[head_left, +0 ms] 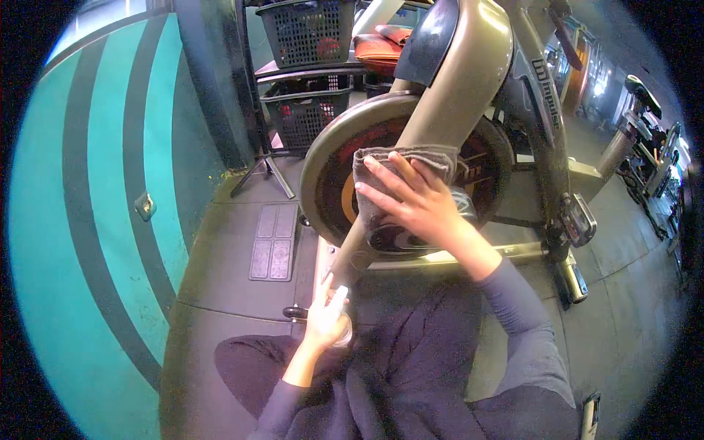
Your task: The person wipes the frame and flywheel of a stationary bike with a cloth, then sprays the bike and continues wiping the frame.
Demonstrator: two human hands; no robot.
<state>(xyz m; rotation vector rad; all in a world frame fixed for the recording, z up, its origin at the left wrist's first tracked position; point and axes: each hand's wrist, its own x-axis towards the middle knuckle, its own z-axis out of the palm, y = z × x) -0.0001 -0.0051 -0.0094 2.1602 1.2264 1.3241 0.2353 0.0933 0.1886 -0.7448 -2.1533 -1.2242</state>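
A folded dark grey cloth [369,208] lies against the slanted beige tube [462,92] of an exercise bike. Flat on top of it, with fingers spread, my right hand [422,209] presses it to the tube; the thumb is hardly visible. Lower down, near the foot of the tube, my left hand [320,323] is wrapped around a small spray bottle [339,295] with a white nozzle. The bottle's clear body is partly covered by the palm. Behind the cloth is the bike's big round flywheel [317,158].
Black plastic baskets [308,33] stand on a rack at the back, near red-orange items [378,51]. A ridged grey pad [274,242] lies on the dark floor. A teal striped wall [110,183] rises at left. More gym equipment [645,161] lines the right.
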